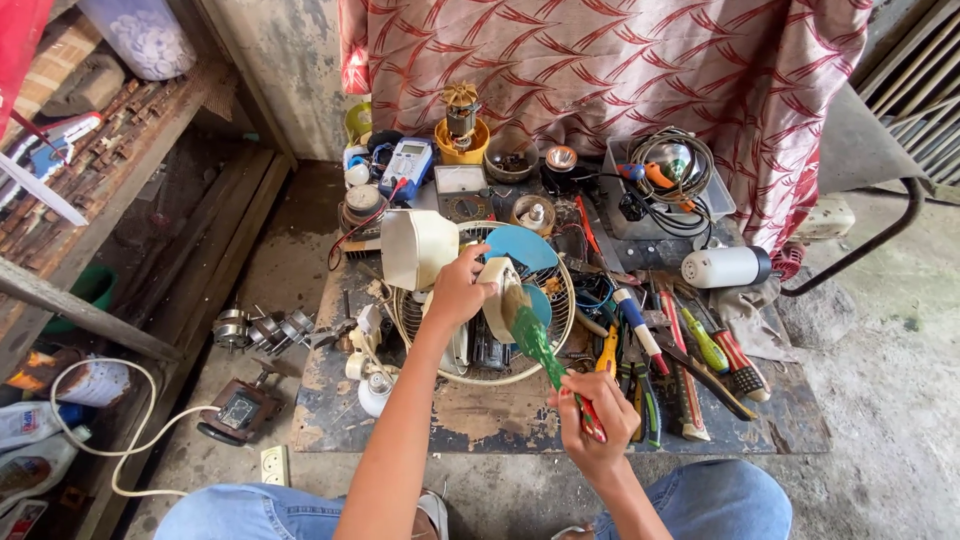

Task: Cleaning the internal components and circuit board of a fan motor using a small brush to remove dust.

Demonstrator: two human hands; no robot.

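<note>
Centrally, left hand (pixel 458 290) gripping fan motor (pixel 497 296), right hand (pixel 592 415) holding screwdriver (pixel 545 357)

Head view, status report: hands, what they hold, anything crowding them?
Left hand grips the cream fan motor housing over the wire fan guard. Right hand holds a green-handled brush, bristles at the housing. Pliers and screwdrivers crowd right.

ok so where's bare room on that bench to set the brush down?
Free: the worn front strip of the bench, between the fan guard and the near edge, left of the right hand. The front right corner past the pliers is also bare. Crowded: the back row around the multimeter and the screwdriver pile on the right.
</note>
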